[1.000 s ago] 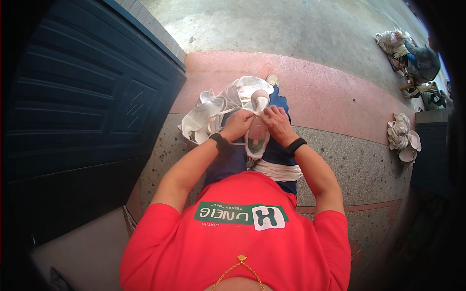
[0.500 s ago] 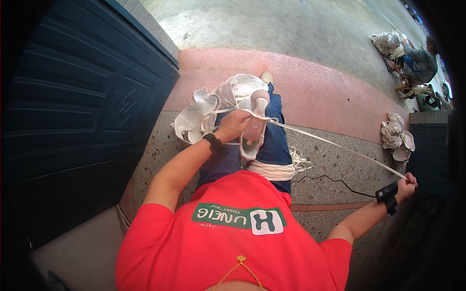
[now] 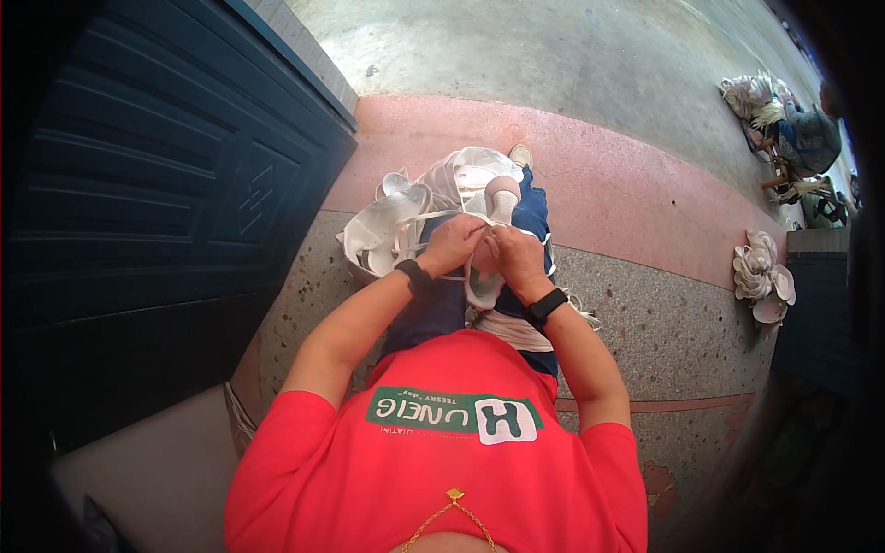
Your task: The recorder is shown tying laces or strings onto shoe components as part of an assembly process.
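Observation:
A white shoe stands on my lap with its rounded top pointing away from me. My left hand grips the shoe's left side, fingers curled. Close against it, my right hand pinches a white cord at the shoe; the fingertips of both hands meet over it. Each wrist wears a black band. Loose cord ends lie beside my right wrist. My fingers hide where the cord enters the shoe.
A heap of white shoe pieces lies by my left knee. A smaller white pile sits on the speckled floor at the right, and more goods lie farther back. A dark blue door fills the left.
Half a second ago my right arm was stretched far to the right, pulling the cord taut. It has come back and now meets my left hand at the shoe.

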A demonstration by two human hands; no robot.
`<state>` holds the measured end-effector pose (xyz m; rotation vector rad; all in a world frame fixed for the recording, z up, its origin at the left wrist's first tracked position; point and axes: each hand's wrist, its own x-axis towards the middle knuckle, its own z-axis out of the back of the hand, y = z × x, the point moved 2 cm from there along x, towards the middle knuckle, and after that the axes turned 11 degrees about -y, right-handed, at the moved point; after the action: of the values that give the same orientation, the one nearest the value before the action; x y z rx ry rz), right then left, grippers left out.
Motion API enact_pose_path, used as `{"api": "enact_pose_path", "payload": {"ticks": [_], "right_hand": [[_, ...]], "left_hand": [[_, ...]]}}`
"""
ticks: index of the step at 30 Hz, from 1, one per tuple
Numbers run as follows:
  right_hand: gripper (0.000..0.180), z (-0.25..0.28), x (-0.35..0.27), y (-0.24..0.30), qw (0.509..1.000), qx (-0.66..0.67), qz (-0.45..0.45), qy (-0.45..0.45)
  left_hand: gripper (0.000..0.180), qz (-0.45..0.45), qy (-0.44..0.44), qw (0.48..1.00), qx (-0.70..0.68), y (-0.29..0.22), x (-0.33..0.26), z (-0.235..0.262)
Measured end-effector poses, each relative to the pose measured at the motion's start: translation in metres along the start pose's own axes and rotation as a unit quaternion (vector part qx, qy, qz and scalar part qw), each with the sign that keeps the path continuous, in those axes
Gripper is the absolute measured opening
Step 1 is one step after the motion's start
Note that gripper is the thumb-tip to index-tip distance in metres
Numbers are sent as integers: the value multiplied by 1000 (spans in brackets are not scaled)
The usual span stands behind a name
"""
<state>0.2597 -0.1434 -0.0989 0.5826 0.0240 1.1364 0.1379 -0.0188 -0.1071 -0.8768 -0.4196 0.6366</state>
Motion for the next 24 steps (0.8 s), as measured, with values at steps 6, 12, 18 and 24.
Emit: {"api": "enact_pose_path", "payload": {"ticks": [6, 12, 18, 24], "right_hand": [[12, -20, 1, 1, 997, -71, 40, -5], [19, 12, -32, -17, 995, 35, 46, 87], [23, 87, -70, 0, 951, 240, -151, 120], [27, 77, -67, -11, 854, 424, -300, 41]], "left_hand": [[24, 2, 5, 1000, 0, -6, -1, 1], [37, -162, -81, 969, 169, -42, -16, 17], [34, -350, -14, 934, 73, -78, -39, 15], [11, -241, 59, 968, -48, -98, -29, 16]]}}
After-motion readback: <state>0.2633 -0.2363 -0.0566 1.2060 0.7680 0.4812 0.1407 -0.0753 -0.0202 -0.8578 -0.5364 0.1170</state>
